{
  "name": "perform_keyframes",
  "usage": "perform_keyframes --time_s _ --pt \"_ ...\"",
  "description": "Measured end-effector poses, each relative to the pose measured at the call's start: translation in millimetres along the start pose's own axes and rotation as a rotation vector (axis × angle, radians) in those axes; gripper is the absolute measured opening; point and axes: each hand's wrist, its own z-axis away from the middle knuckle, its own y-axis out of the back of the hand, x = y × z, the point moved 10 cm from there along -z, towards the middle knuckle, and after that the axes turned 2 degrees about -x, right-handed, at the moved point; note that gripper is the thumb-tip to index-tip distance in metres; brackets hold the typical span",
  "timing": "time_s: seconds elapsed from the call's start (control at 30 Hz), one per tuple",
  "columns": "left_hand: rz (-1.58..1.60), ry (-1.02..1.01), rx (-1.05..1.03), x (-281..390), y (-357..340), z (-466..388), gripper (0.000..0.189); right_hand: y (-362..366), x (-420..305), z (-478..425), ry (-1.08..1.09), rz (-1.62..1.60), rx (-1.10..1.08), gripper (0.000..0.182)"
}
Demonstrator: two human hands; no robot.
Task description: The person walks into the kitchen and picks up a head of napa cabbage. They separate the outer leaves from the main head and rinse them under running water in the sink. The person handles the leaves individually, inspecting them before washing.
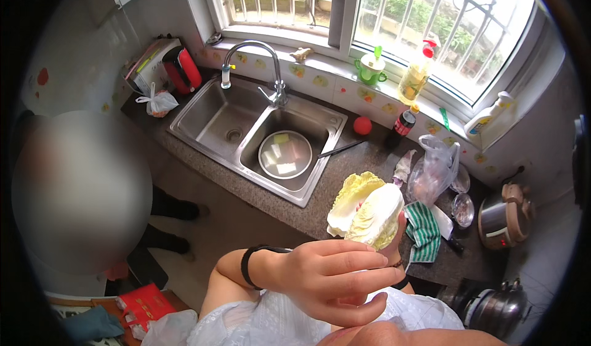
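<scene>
My right hand (399, 236) holds a napa cabbage (377, 213) with pale yellow-green leaves, above the counter right of the sink. One outer leaf (347, 200) stands away from the head on its left, with fingertips showing between them. My left hand (339, 279) is raised nearer the camera, below the cabbage in the picture; its fingers are apart and slightly curled, with nothing in them. It partly hides my right wrist. Beside the cabbage, a green-and-white striped cloth (423, 232) lies on the counter, near a knife (444, 223) with a dark handle.
The double sink (244, 161) holds a round basin (285, 154) of pieces in its right bowl. Rightward are a black stick-like utensil (341, 149), cola bottle (402, 124), plastic bag (431, 170), electric cooker (501, 219) and kettle (494, 311). A blurred person (83, 193) is at left.
</scene>
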Motion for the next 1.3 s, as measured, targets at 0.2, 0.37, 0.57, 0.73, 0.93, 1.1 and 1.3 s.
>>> perform_keyframes --time_s 0.2,0.37,0.57,0.73,0.93,1.1,1.3 --pt "-0.067 -0.032 0.040 7 12 2 0.012 1 9 -5 -0.070 -0.011 -0.010 0.086" --pt "-0.099 -0.033 0.111 12 17 2 0.012 -11 13 -8 -0.081 -0.007 -0.026 0.087" --pt "-0.183 -0.060 0.132 15 24 7 0.011 -9 3 -14 -0.042 0.032 -0.063 0.084" --pt "-0.184 -0.085 0.132 21 25 19 0.018 -20 -4 -11 -0.006 0.100 -0.102 0.083" --pt "-0.037 -0.087 0.124 13 17 14 0.023 3 -5 -6 -0.024 0.023 -0.034 0.084" --pt "-0.044 0.007 0.033 -2 -2 5 0.027 -1 0 0 -0.028 0.049 -0.017 0.085" --pt "-0.173 0.455 -0.354 -88 -57 65 0.023 -2 -8 -3 0.022 0.199 -0.044 0.084"
